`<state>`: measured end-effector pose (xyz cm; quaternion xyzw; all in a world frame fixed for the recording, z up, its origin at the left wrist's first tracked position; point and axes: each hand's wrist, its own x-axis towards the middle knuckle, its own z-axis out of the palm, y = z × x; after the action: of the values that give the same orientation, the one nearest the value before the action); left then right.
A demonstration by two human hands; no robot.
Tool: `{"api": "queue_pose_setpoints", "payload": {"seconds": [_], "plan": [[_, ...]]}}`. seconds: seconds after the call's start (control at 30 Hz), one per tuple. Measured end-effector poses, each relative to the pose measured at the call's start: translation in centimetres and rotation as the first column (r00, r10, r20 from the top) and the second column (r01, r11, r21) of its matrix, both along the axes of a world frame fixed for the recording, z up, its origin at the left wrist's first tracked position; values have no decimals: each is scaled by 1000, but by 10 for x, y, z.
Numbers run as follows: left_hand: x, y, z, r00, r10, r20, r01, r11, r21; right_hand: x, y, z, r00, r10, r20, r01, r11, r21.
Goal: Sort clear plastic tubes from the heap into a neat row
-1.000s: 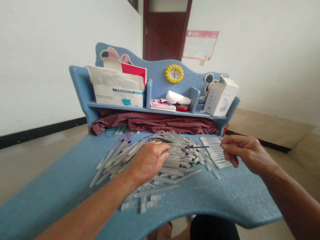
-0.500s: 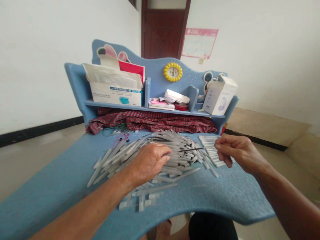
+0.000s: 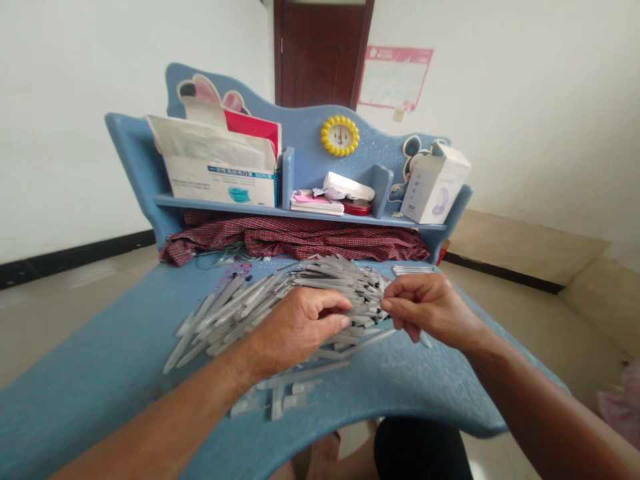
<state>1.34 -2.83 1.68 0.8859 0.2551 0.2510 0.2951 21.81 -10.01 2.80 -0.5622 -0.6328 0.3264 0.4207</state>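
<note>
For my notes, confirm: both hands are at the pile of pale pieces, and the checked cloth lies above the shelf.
Wrong: the head view shows the checked cloth below the shelf, not above. Left hand and right hand are at the pile.

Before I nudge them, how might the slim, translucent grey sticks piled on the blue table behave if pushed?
The slim, translucent grey sticks would probably slide apart, being piled loosely at crossing angles. They look light, being thin, and likely stiff, since they lie straight.

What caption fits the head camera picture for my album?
Left hand and right hand at a heap of slim pale pieces on a blue desk.
</note>
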Motion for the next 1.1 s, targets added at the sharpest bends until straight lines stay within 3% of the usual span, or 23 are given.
{"api": "queue_pose_setpoints", "payload": {"seconds": [0.2,0.3,0.37,0.47,0.57,0.67,0.93,1.1], "plan": [[0,3,-4,991,12,137,22,970,-241,-2,8,-4,997,65,43,-67,997,43],[0,3,-4,977,46,207,28,939,-344,14,14,-16,959,48,280,-53,999,10],[0,3,-3,972,66,227,26,924,-381,22,18,-26,827,32,561,-72,996,51],[1,1,-3,972,70,222,24,918,-395,26,22,-38,545,-6,838,-116,990,82],[2,0,-4,976,64,206,23,918,-395,23,24,-45,361,-3,933,-124,991,51],[4,0,-4,981,67,180,8,921,-389,20,26,-46,270,3,963,-126,991,32],[3,0,-5,988,66,140,-13,935,-354,20,31,-43,260,35,965,-160,987,7],[3,1,-7,991,57,121,-8,927,-376,25,31,-39,355,63,933,-177,984,0]]}}
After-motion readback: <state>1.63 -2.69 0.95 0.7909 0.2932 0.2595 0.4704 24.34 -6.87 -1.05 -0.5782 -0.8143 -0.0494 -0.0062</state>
